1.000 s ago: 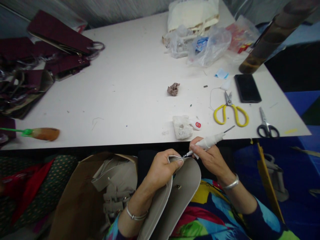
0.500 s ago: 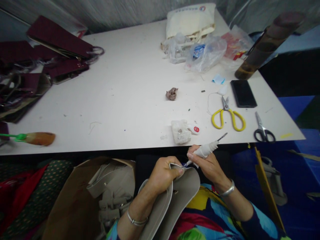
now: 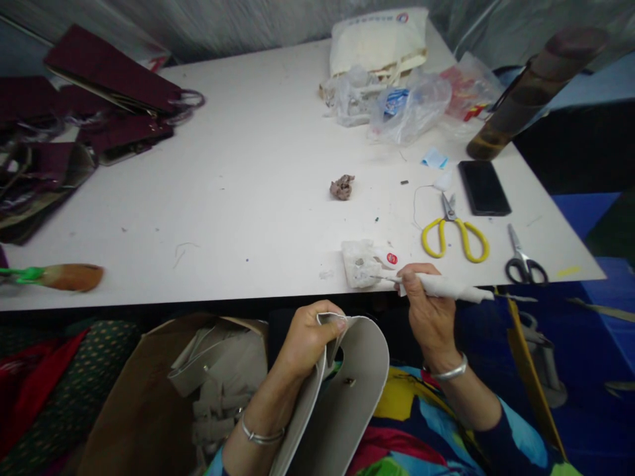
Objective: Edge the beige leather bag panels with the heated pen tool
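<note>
My left hand (image 3: 307, 337) grips the top rim of a beige leather bag piece (image 3: 347, 390) that rests on my lap below the table edge. My right hand (image 3: 426, 311) holds a thin tool wrapped in white tape (image 3: 441, 287); its metal tip points left and touches a whitish lump (image 3: 360, 262) at the front edge of the white table (image 3: 238, 185). A small white cap with a red mark (image 3: 391, 258) lies beside the lump.
Yellow-handled scissors (image 3: 454, 231), black scissors (image 3: 523, 261) and a black phone (image 3: 483, 187) lie at the right. Plastic bags (image 3: 407, 99) sit at the back, dark red bags (image 3: 99, 92) at the left, a brush (image 3: 64, 276) at the front left. A box of beige parts (image 3: 218, 377) stands by my knees.
My right hand lifted the tool away from the bag's rim and swung its tip up to the whitish lump on the table. The left hand kept its hold on the bag piece.
</note>
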A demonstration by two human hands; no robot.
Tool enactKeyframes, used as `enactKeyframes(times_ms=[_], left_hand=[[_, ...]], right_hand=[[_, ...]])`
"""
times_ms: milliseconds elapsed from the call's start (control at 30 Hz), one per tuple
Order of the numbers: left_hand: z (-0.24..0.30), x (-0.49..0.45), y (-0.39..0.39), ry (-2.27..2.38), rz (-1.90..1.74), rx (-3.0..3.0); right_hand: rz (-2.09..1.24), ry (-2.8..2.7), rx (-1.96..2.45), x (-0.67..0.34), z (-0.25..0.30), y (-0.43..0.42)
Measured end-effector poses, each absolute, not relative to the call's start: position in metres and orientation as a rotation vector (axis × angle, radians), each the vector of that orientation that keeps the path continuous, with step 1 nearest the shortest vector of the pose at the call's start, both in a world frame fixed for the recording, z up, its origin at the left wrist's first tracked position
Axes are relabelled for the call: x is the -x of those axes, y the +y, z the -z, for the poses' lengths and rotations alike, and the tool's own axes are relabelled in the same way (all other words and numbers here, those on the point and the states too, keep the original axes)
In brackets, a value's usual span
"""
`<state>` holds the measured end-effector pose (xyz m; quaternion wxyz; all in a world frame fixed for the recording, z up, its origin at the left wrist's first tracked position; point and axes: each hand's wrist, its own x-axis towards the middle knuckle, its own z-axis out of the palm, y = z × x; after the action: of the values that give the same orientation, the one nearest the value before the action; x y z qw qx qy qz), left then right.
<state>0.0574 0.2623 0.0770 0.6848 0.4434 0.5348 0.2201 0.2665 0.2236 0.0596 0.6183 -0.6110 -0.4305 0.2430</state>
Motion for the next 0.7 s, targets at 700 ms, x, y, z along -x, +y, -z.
enactKeyframes(times_ms=[700], left_hand=[[-0.075,-0.025,0.282,1.122,-0.555,-0.629]], right_hand=[[-0.505,-1.286,1.303,-0.266,-0.058,0.233]])
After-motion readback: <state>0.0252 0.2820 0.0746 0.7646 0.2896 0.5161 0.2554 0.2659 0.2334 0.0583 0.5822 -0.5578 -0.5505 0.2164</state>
